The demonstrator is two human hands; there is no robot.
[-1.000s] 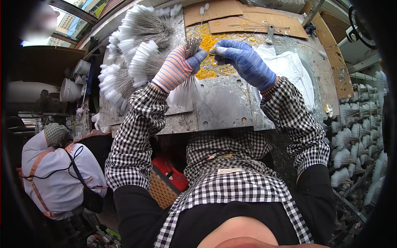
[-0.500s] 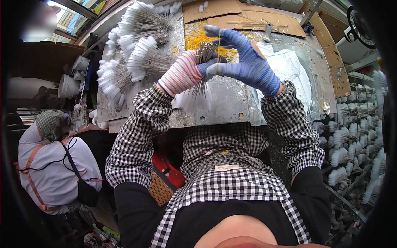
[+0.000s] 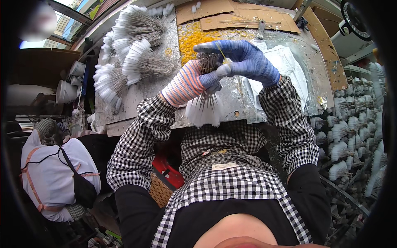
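Observation:
My left hand (image 3: 184,84), in an orange and blue striped glove, is closed round a bundle of thin wire-handled brushes (image 3: 203,113). Their looped wire ends point away from me, and the white bristles fan out toward me near the table's front edge. My right hand (image 3: 252,64), in a blue glove, curves over the wire ends with a yellow rubber band (image 3: 221,50) stretched between its thumb and fingers. The thumb is close to my left fingers. Beyond both hands lies a heap of yellow rubber bands (image 3: 190,39) on the table.
Several bundles of similar brushes (image 3: 138,62) lie at the table's left. Cardboard sheets (image 3: 248,20) cover its far side; a white cloth or bag (image 3: 285,66) lies to the right. A rack of brushes (image 3: 343,128) stands at far right. Another person (image 3: 62,173) works at left.
The bundle has turned more upright, its bristles now nearer me. My right hand has moved left over the wire ends and its fingers have drawn closer together, with the rubber band now slanted.

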